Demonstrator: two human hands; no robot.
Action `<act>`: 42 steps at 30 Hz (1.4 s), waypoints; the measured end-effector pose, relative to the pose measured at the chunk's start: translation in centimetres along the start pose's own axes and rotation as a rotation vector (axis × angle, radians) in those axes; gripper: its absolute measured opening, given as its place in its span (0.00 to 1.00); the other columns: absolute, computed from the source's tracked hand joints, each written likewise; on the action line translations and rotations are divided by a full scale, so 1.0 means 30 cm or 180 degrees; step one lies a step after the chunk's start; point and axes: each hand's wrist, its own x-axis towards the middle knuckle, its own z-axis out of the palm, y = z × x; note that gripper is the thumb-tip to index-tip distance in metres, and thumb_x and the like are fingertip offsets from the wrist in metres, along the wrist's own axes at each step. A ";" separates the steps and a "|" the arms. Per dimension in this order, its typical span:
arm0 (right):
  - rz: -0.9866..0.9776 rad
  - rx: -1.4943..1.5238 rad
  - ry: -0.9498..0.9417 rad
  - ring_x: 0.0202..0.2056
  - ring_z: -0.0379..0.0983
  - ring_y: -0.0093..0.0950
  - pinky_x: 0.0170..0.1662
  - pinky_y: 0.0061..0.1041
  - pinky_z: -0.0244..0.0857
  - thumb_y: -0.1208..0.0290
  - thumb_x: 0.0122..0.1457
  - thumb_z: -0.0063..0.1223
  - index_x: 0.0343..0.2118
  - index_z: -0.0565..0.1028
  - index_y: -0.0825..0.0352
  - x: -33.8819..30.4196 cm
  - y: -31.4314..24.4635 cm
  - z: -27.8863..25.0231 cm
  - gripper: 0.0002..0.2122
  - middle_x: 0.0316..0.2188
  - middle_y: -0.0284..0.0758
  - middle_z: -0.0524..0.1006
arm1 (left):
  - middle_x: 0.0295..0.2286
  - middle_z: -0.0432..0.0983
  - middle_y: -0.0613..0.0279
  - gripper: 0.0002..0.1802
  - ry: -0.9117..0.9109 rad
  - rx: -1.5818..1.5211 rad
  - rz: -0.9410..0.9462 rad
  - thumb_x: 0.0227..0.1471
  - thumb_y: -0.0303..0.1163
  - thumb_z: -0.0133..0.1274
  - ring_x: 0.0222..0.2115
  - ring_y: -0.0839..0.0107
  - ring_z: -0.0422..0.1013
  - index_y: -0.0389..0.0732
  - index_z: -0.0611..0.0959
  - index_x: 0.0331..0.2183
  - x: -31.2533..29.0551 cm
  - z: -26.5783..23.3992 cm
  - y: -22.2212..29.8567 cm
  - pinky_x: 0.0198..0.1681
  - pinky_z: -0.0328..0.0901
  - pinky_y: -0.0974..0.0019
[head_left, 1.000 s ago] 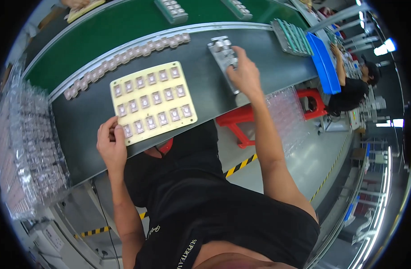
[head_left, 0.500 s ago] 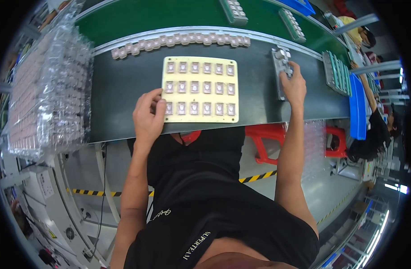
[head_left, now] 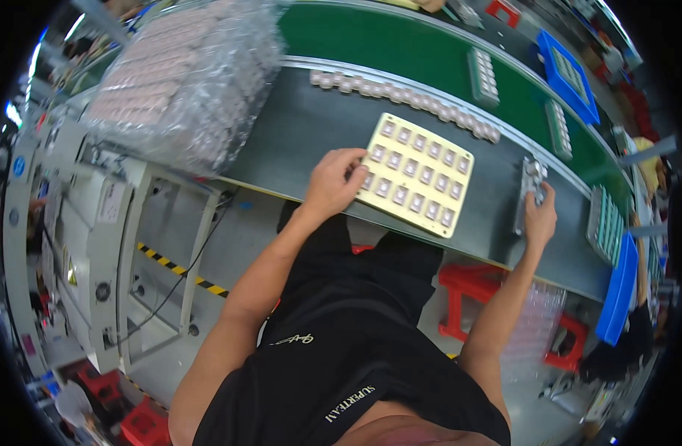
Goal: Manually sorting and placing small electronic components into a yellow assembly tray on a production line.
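Observation:
A cream tray (head_left: 405, 181) with rounded corners lies on the dark bench, slanted, holding rows of small pinkish clear square pieces. My left hand (head_left: 333, 182) is at its left edge, with the thumb over the nearest pieces and the fingers curled at the rim. To the right, a narrow grey metal fixture (head_left: 524, 189) carries small silver parts at its far end. My right hand (head_left: 540, 217) reaches onto it, thumb and forefinger bent in around the silver parts. What sits between those fingertips is too small to make out.
A row of pinkish pieces (head_left: 404, 95) lines the bench's far side, beside a green conveyor (head_left: 400, 52). Plastic-wrapped stacked trays (head_left: 185, 82) stand left. On the right are a green-striped rack (head_left: 605, 223) and a blue bin (head_left: 618, 297). A red stool (head_left: 460, 297) stands below.
The view has swung, so bench, tray and hands appear shifted right and tilted. My left hand stays at the tray's edge, and my right hand stays at the metal fixture.

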 end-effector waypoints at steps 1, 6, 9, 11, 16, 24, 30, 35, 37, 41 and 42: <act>-0.0017 0.0052 -0.0009 0.43 0.76 0.50 0.46 0.44 0.68 0.53 0.56 0.51 0.55 0.70 0.49 -0.002 0.001 -0.002 0.23 0.40 0.47 0.80 | 0.29 0.76 0.58 0.14 0.0028 -0.0002 0.0020 0.52 0.27 0.56 0.27 0.69 0.73 0.35 0.81 0.42 -0.002 -0.001 0.012 0.32 0.69 0.66; -0.0110 0.0109 -0.0050 0.44 0.76 0.50 0.46 0.44 0.68 0.53 0.56 0.51 0.55 0.69 0.49 -0.001 -0.009 0.005 0.22 0.40 0.48 0.80 | 0.28 0.76 0.58 0.14 0.0086 0.0015 0.0012 0.52 0.32 0.55 0.31 0.61 0.72 0.36 0.80 0.40 -0.017 -0.016 0.020 0.36 0.67 0.60; -0.0094 0.0112 0.0048 0.44 0.75 0.50 0.46 0.44 0.68 0.53 0.56 0.51 0.55 0.70 0.49 -0.001 0.010 0.011 0.23 0.40 0.47 0.80 | 0.29 0.77 0.57 0.14 0.0073 0.0055 -0.0023 0.51 0.32 0.55 0.31 0.60 0.72 0.36 0.81 0.39 -0.020 -0.008 0.019 0.37 0.67 0.59; -0.0063 0.0150 0.0030 0.44 0.75 0.50 0.46 0.44 0.68 0.52 0.56 0.51 0.55 0.70 0.49 0.006 0.018 0.004 0.23 0.41 0.47 0.80 | 0.30 0.78 0.56 0.13 -0.0040 0.0029 -0.0044 0.51 0.32 0.55 0.32 0.59 0.72 0.36 0.81 0.39 -0.003 0.004 0.018 0.38 0.68 0.59; 0.0120 0.0209 -0.0001 0.46 0.75 0.50 0.47 0.46 0.68 0.52 0.55 0.53 0.57 0.68 0.50 0.000 -0.002 -0.007 0.26 0.43 0.47 0.79 | 0.35 0.79 0.51 0.13 -0.0005 0.0094 -0.0366 0.52 0.30 0.55 0.34 0.57 0.74 0.36 0.81 0.41 -0.002 0.009 0.015 0.40 0.68 0.59; 0.0190 0.0325 0.0019 0.45 0.76 0.47 0.48 0.41 0.68 0.52 0.55 0.55 0.54 0.69 0.60 0.033 0.019 0.019 0.26 0.43 0.47 0.79 | 0.29 0.74 0.63 0.15 -0.0200 -0.0219 -0.0459 0.56 0.26 0.53 0.25 0.78 0.68 0.35 0.80 0.46 0.001 0.002 0.005 0.28 0.65 0.72; 0.0329 0.1493 -0.0405 0.44 0.76 0.38 0.47 0.33 0.68 0.53 0.54 0.58 0.48 0.75 0.71 0.229 0.116 0.020 0.26 0.42 0.47 0.79 | 0.29 0.74 0.64 0.16 -0.0374 -0.0311 -0.0568 0.55 0.26 0.53 0.24 0.78 0.66 0.36 0.79 0.47 0.012 0.008 0.001 0.28 0.63 0.72; 0.0862 0.2296 -0.1308 0.29 0.68 0.17 0.31 0.20 0.62 0.57 0.55 0.62 0.41 0.80 0.66 0.316 0.111 0.041 0.18 0.31 0.28 0.77 | 0.31 0.74 0.62 0.17 -0.0405 -0.0334 -0.0762 0.55 0.27 0.52 0.26 0.76 0.67 0.35 0.79 0.48 0.013 -0.008 0.003 0.29 0.64 0.71; 0.0720 0.2500 -0.1185 0.29 0.68 0.17 0.31 0.20 0.62 0.59 0.57 0.61 0.39 0.80 0.66 0.303 0.102 0.052 0.15 0.30 0.26 0.76 | 0.31 0.74 0.62 0.18 -0.0417 -0.0368 -0.0775 0.55 0.27 0.52 0.26 0.76 0.67 0.35 0.79 0.48 0.007 -0.017 0.000 0.30 0.64 0.71; 0.0764 0.2698 -0.0995 0.28 0.67 0.15 0.30 0.16 0.61 0.63 0.57 0.61 0.37 0.80 0.66 0.300 0.092 0.051 0.12 0.29 0.26 0.76 | 0.31 0.74 0.61 0.18 -0.0485 -0.0339 -0.0807 0.55 0.28 0.51 0.27 0.75 0.68 0.34 0.79 0.47 0.012 -0.020 -0.007 0.30 0.64 0.70; 0.0742 0.2719 -0.0990 0.28 0.67 0.15 0.30 0.16 0.61 0.64 0.57 0.61 0.37 0.79 0.67 0.302 0.093 0.050 0.11 0.29 0.26 0.76 | 0.31 0.74 0.61 0.17 -0.0484 -0.0334 -0.0808 0.55 0.27 0.51 0.27 0.75 0.68 0.34 0.79 0.47 0.013 -0.019 -0.008 0.30 0.64 0.70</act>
